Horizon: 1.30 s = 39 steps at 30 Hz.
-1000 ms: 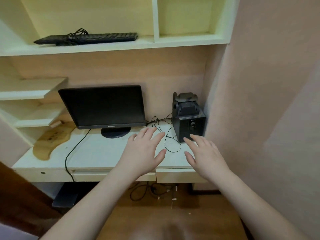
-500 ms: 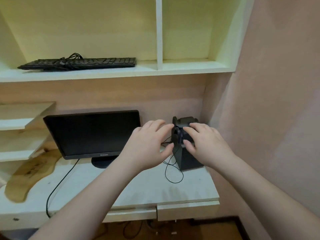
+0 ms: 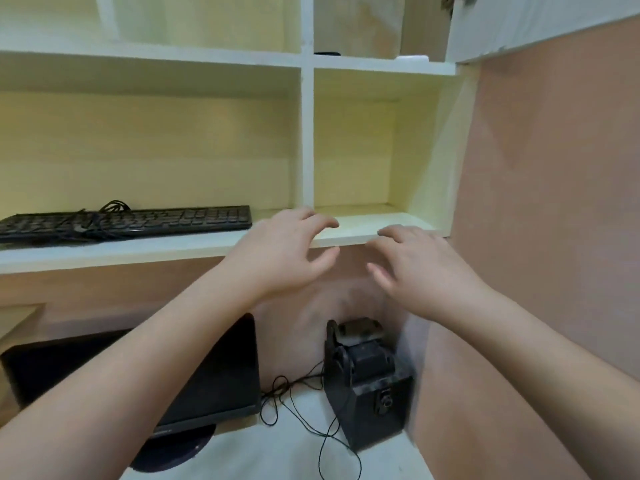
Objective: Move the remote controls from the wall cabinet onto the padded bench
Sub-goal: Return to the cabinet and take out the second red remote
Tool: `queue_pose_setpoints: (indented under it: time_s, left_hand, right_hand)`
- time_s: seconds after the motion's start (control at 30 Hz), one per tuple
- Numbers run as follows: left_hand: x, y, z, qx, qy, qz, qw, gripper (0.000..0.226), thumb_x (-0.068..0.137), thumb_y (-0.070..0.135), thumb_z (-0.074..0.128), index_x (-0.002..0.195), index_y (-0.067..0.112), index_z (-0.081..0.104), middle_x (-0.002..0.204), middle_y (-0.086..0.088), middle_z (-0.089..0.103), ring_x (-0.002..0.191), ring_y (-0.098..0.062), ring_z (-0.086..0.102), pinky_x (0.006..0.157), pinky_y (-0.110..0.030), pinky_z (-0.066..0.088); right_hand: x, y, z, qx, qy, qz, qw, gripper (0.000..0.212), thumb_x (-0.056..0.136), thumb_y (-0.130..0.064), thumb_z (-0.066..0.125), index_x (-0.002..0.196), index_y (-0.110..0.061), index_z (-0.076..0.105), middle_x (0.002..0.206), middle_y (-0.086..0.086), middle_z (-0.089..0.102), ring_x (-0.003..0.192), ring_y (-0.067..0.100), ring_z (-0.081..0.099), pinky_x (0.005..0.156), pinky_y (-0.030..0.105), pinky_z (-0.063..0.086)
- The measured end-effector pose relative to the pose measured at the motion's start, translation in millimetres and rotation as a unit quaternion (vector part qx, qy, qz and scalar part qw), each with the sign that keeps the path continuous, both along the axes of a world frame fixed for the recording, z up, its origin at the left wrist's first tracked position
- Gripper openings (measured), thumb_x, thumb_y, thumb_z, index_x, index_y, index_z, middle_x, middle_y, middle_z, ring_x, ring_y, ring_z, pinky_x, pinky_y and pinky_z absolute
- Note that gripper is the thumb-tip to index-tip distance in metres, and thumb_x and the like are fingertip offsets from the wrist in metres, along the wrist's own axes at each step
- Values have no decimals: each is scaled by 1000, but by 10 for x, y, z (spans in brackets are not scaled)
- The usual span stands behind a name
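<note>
**Both hands raised, empty, before the shelving**

The left hand [image 3: 287, 251] and the right hand [image 3: 415, 268] are held up side by side in front of the lower shelf [image 3: 349, 233] of the wall cabinet [image 3: 306, 133]. Their fingers are spread and loosely bent, and neither holds anything. The two hands are near each other but apart.

On that shelf, left of the white upright divider, lies a black keyboard [image 3: 138, 221] with its cable bundled on top. The compartment right of the divider lies just behind the hands. One shelf higher, a small dark object [image 3: 327, 53] shows at the edge and a white one [image 3: 412, 58] further right — whether these are the remote controls cannot be told.

Below the arms, on the white desk [image 3: 277, 452], stand a black monitor [image 3: 221, 375] and a black speaker box [image 3: 367, 386] with something dark on top; thin black wires [image 3: 322, 434] trail between them. A pinkish wall [image 3: 554, 202] closes the right side.
</note>
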<state>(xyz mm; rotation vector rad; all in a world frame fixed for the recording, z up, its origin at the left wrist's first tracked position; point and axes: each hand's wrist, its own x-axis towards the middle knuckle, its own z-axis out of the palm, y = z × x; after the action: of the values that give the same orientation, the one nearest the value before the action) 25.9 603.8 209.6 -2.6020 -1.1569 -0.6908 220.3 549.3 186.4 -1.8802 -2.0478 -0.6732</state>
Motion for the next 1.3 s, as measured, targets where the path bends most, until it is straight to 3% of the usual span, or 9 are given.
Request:
queue_pose_setpoints:
  time_s: [0.2, 0.4, 0.67, 0.83, 1.0, 1.17, 1.3]
  left_hand:
    - [349, 213, 466, 48, -30, -27, 998, 46, 91, 53, 42, 134, 37, 45, 135, 13, 48, 126, -10, 44, 97, -34, 42]
    - [833, 319, 1058, 91, -47, -43, 994, 45, 91, 53, 42, 133, 36, 46, 134, 12, 50, 121, -11, 48, 97, -38, 44]
    - [1225, 621, 1741, 140, -68, -41, 987, 41, 90, 49, 48, 128, 33, 51, 124, 7, 56, 113, -12, 52, 96, -38, 45]
    - [1342, 938, 2149, 137, -78, -29, 987, 39, 90, 41, 54, 127, 28, 53, 124, 1, 59, 110, -16, 54, 94, -33, 44]
    - [1419, 1212, 2343, 107, -100, -3, 989, 35, 93, 35, 53, 127, 27, 54, 121, 1, 61, 105, -18, 57, 91, -34, 47]
    - [1506, 1479, 2405, 53, -132, -12, 990, 40, 94, 9, 44, 127, 29, 54, 121, 2, 60, 98, -16, 58, 79, -26, 45]
    - [1554, 1586, 2443, 44, -165, -19, 985, 42, 94, 6, 41, 127, 28, 55, 120, 2, 59, 98, -15, 55, 65, -20, 38]
  right_hand:
    - [265, 295, 585, 54, -7, 9, 998, 42, 95, -43, 38, 134, -28, 46, 137, -3, 46, 126, 20, 41, 99, 35, 32]
    - [662, 456, 1230, 119, -13, 27, 992, 40, 94, -41, 43, 132, -29, 49, 134, -1, 49, 124, 21, 44, 98, 38, 37]
    - [1062, 754, 1892, 171, 47, 40, 983, 37, 95, -38, 47, 129, -26, 51, 127, 1, 51, 116, 21, 48, 90, 34, 39]
    - [1097, 1106, 2141, 158, 63, 46, 984, 37, 95, -36, 45, 129, -23, 50, 120, 4, 51, 109, 23, 51, 81, 33, 41]
    - [1057, 1359, 2310, 139, 94, 38, 985, 41, 97, -35, 40, 135, -20, 46, 128, 7, 47, 109, 24, 51, 78, 32, 41]
    - [923, 1482, 2436, 87, 122, 12, 989, 48, 95, -38, 39, 139, -17, 41, 133, 10, 46, 96, 25, 51, 76, 34, 45]
    - [803, 1498, 2542, 30, 83, -50, 995, 52, 98, -40, 36, 139, -8, 40, 134, 13, 51, 116, 29, 53, 89, 35, 46]
